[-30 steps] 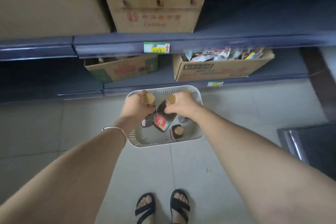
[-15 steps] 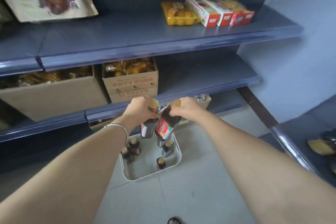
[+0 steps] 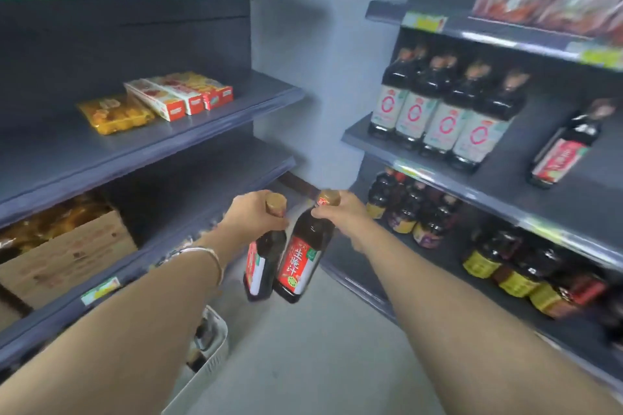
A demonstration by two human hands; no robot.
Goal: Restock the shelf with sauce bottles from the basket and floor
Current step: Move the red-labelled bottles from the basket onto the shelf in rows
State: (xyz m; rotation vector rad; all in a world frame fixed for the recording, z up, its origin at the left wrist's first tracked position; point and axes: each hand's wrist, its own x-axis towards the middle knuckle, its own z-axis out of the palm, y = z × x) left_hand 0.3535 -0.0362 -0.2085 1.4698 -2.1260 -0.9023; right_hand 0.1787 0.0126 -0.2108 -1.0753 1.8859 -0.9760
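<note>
My left hand [image 3: 251, 219] grips the neck of a dark sauce bottle [image 3: 261, 266] with a red label and gold cap. My right hand [image 3: 340, 216] grips the neck of a second, matching sauce bottle [image 3: 301, 259]. Both bottles hang in the air side by side, touching, above the floor. The white basket [image 3: 212, 357] sits on the floor at lower left, partly hidden by my left forearm, with dark bottles inside. On the right, the shelf [image 3: 505, 185] carries a row of dark bottles with white labels [image 3: 441, 111] and one lone red-label bottle [image 3: 566, 148].
A lower right shelf holds several dark bottles with yellow labels [image 3: 499, 263]. The left shelving [image 3: 168, 141] carries snack boxes [image 3: 178, 94], a yellow packet [image 3: 114, 114] and a cardboard box [image 3: 67, 253]. A pale wall column [image 3: 320, 77] stands between the two units. Grey floor [image 3: 320, 364] lies below.
Both hands have lifted their bottles up out of the basket. The view has swung up and to the right, bringing the right-hand sauce shelf into sight.
</note>
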